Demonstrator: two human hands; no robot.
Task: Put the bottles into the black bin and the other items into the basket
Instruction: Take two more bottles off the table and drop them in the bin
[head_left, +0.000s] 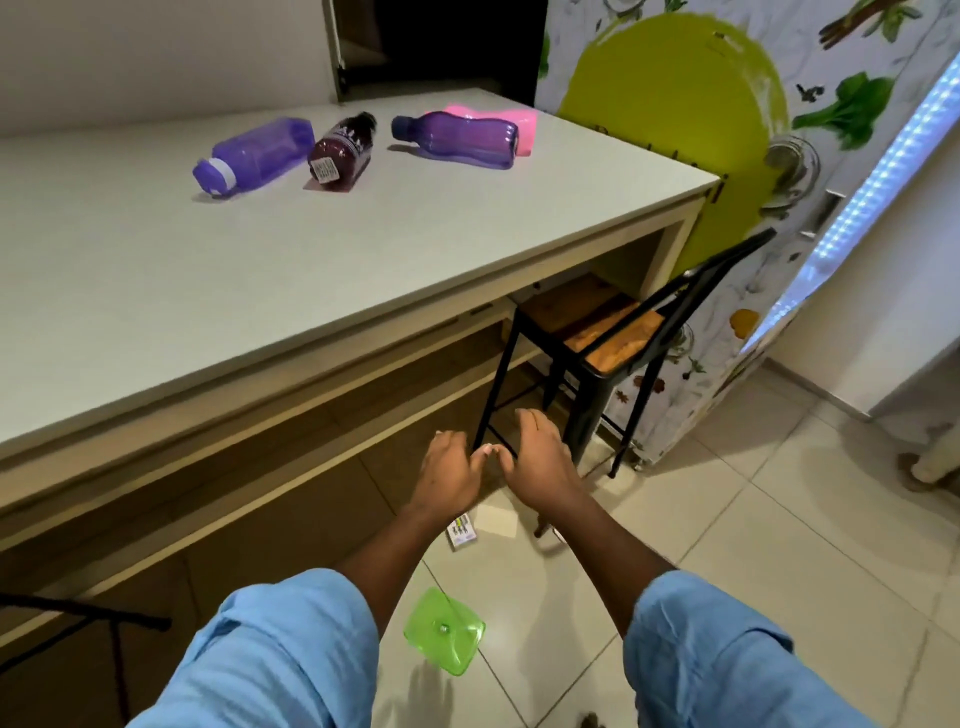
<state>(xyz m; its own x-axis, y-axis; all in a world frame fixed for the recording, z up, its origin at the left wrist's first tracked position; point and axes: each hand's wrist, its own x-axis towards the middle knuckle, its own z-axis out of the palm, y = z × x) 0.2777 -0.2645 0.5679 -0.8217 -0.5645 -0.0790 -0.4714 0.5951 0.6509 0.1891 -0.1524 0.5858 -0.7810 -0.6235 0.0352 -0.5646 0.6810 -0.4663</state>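
Three bottles lie on their sides at the far end of the white table (260, 270): a purple bottle with a pale cap (254, 153), a dark red bottle (340, 148) and a second purple bottle (457, 137). A pink item (522, 122) lies behind that last bottle. My left hand (449, 470) and my right hand (540, 460) hover side by side below the table's near edge, thumbs touching, fingers loosely curled, holding nothing. On the floor lie a green plastic lid (444, 629), a small printed box (461, 532) and a white card (496, 519). The black bin and the basket are out of view.
A black metal stool with a wooden seat (597, 332) stands half under the table's right end. A cabinet with vegetable pictures (727, 156) rises beyond it. Another black frame (78, 618) pokes in at the lower left. The tiled floor (727, 519) stretches to the right.
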